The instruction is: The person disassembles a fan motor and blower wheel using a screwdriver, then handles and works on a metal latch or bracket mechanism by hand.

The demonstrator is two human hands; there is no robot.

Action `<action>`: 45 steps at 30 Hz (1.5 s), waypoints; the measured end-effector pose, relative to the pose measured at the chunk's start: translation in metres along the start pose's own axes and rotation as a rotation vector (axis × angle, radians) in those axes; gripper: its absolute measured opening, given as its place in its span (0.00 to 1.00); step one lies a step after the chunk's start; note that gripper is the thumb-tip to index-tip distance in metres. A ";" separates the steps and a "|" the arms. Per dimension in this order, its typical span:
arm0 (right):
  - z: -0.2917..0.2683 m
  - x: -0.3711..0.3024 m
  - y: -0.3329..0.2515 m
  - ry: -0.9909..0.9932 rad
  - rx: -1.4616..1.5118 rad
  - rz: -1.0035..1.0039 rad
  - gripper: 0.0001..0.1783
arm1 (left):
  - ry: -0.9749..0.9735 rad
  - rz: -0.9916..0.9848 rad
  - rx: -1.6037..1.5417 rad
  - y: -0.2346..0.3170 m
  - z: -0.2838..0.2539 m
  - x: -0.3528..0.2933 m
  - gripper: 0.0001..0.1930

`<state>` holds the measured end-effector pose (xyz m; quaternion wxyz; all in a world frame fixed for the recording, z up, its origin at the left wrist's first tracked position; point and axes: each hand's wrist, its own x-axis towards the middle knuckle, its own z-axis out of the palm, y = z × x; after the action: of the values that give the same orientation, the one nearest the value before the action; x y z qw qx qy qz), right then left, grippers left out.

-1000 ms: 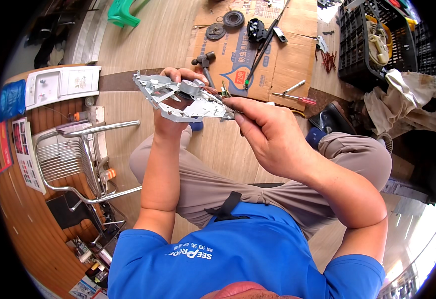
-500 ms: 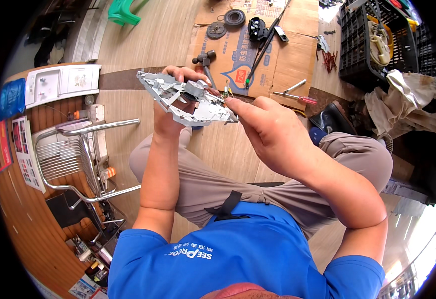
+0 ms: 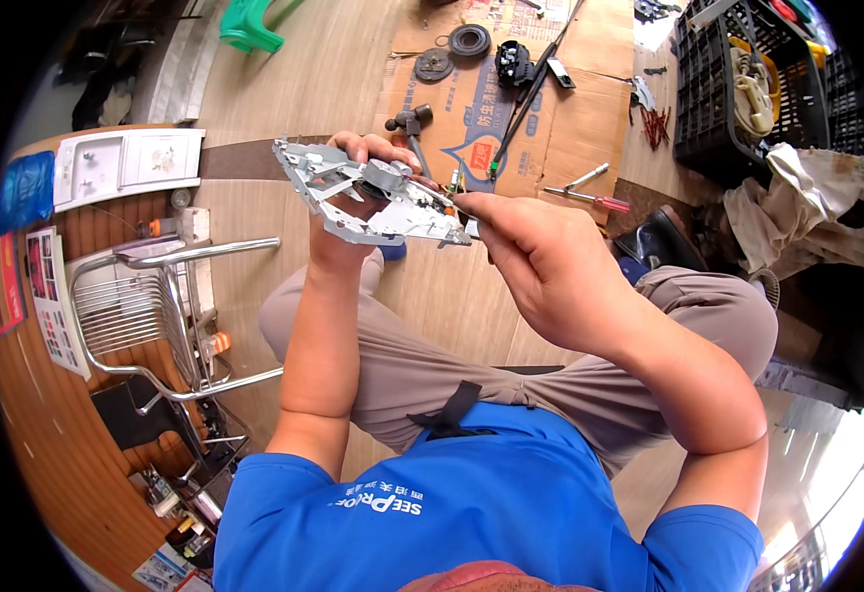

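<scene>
A flat grey-white mechanism chassis (image 3: pixel 414 214) with cut-outs is tilted in the air above my lap. A round grey motor-like part (image 3: pixel 385 177) sits near its middle, and small coloured electronic parts (image 3: pixel 454 184) show along its far right edge. My left hand (image 3: pixel 371 149) grips the chassis from beneath and behind, with fingers curled over the far edge. At the right end, my right hand (image 3: pixel 550 264) is closed, thumb and forefinger pinched against the edge. What lies between those fingertips is hidden.
On the cardboard (image 3: pixel 590 128) lie a hammer (image 3: pixel 411 120), a black ring (image 3: pixel 469 40), a disc (image 3: pixel 434 65), a black module (image 3: pixel 514 65) and a red-handled screwdriver (image 3: pixel 609 204). A black crate (image 3: pixel 708 128) and cloth (image 3: pixel 797 212) stand right; a metal chair (image 3: pixel 126 311) is left.
My right hand has shifted slightly right and its lower fingers sit lower at the chassis edge. The chassis has barely moved, still in my left hand.
</scene>
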<state>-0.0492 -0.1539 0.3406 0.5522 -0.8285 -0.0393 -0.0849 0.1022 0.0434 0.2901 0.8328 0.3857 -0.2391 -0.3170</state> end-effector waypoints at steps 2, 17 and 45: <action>0.001 0.000 0.000 0.002 0.103 0.026 0.14 | -0.028 -0.015 0.079 0.000 -0.005 -0.002 0.14; 0.002 0.000 -0.002 -0.035 0.171 0.089 0.14 | -0.028 0.001 0.095 0.000 -0.003 -0.002 0.13; 0.001 -0.004 -0.003 -0.053 -0.108 -0.011 0.15 | -0.053 -0.061 0.030 0.003 -0.007 0.000 0.18</action>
<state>-0.0536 -0.1516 0.3426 0.5049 -0.8588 -0.0537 -0.0681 0.1076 0.0481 0.2888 0.8104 0.3967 -0.2539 -0.3484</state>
